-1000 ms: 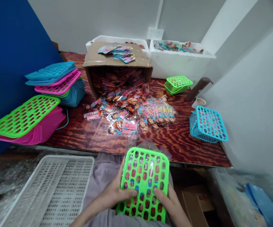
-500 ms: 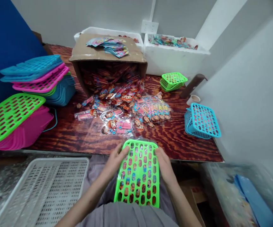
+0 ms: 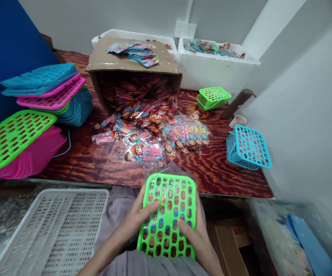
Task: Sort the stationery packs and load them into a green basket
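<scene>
A green lidded plastic basket rests at my lap in front of the table edge, with colourful packets showing through the slots of its lid. My left hand grips its left side, thumb lying on the lid. On the opposite side my right hand holds it, thumb pressed on the lid too. Clear plastic film sticks out past the basket's far end. Beyond it, a heap of small clear-wrapped packets with cartoon figures spills from a cardboard box lying on its side.
Stacked pink baskets and blue baskets with lids stand left. A filled blue basket, a small green basket, a paper cup and a brown bottle are right. White foam boxes stand behind; a white crate sits lower left.
Both hands have slid nearer along the basket's sides, and their thumbs have moved inward onto the lid. More clear film shows at the far end.
</scene>
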### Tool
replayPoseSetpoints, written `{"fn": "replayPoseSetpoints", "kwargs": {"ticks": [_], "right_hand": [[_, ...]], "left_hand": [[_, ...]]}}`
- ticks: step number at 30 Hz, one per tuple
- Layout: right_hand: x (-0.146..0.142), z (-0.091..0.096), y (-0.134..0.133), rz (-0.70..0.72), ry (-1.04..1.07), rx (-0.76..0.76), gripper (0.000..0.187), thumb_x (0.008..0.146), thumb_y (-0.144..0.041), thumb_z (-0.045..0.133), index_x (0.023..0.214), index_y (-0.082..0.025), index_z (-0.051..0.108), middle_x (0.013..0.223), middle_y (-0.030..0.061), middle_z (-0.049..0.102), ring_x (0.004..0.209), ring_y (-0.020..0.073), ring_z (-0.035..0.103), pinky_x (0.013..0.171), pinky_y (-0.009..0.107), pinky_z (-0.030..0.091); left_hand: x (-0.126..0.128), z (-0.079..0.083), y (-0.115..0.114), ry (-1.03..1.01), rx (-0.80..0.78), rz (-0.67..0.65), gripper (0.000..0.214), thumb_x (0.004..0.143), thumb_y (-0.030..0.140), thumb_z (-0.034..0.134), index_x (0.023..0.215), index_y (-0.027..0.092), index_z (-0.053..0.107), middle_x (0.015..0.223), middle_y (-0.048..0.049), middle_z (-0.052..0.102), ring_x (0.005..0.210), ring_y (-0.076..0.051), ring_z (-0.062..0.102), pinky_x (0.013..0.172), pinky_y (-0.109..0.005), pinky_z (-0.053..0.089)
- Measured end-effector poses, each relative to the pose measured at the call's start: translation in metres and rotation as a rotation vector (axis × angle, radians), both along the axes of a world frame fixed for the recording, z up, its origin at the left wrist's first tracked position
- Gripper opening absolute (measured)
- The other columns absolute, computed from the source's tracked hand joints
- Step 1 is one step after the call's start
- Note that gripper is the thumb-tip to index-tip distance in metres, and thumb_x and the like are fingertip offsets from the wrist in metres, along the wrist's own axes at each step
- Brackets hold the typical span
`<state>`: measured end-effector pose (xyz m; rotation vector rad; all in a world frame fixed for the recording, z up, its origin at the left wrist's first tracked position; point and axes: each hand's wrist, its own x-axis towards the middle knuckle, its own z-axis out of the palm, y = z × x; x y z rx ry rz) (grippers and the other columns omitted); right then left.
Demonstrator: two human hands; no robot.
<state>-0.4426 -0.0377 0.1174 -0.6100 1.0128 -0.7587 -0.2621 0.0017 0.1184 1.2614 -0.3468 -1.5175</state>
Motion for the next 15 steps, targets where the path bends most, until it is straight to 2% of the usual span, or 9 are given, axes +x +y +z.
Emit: {"fn": "replayPoseSetpoints", "kwargs": {"ticks": [3,8,11,15], "right_hand": [[-0.01,-0.01,0.014,0.057,0.074,-0.005,0.092,0.078,-0.046,0.077,0.155,-0.034,0.027,0.142,0.0066,0.059,0.129,0.0285,0.056,0.108,0.044,0.047],[-0.029,-0.021,0.03,0.053,0.267,-0.122,0.073,0.077,-0.05,0.077,0.142,-0.029,0.051,0.141,0.0074,0.06,0.132,0.0301,0.053,0.113,0.042,0.041],[-0.03,-0.028,0.036,0.066,0.277,-0.122,0.072,0.075,-0.055,0.076,0.138,-0.027,0.056,0.135,0.009,0.065,0.125,0.0318,0.058,0.111,0.045,0.043],[-0.035,-0.037,0.031,0.114,0.276,-0.128,0.066,0.073,-0.057,0.077,0.131,-0.029,0.063,0.13,0.0065,0.068,0.123,0.0327,0.06,0.109,0.045,0.045]], "left_hand": [[-0.003,0.004,0.005,0.056,0.054,-0.031,0.097,0.08,0.045,0.076,0.158,0.029,0.02,0.139,-0.0125,0.06,0.117,-0.033,0.065,0.093,-0.04,0.056],[-0.004,0.011,0.011,-0.021,-0.039,-0.046,0.101,0.075,0.042,0.082,0.157,0.028,0.023,0.137,-0.0126,0.062,0.125,-0.034,0.059,0.101,-0.042,0.052],[-0.01,0.001,0.015,0.001,-0.014,-0.101,0.1,0.074,0.044,0.083,0.156,0.025,0.028,0.134,-0.0145,0.064,0.123,-0.035,0.06,0.101,-0.045,0.052],[-0.011,-0.012,0.022,0.03,0.04,-0.047,0.092,0.072,0.048,0.083,0.149,0.022,0.04,0.129,-0.0143,0.067,0.121,-0.034,0.062,0.103,-0.046,0.05]]}}
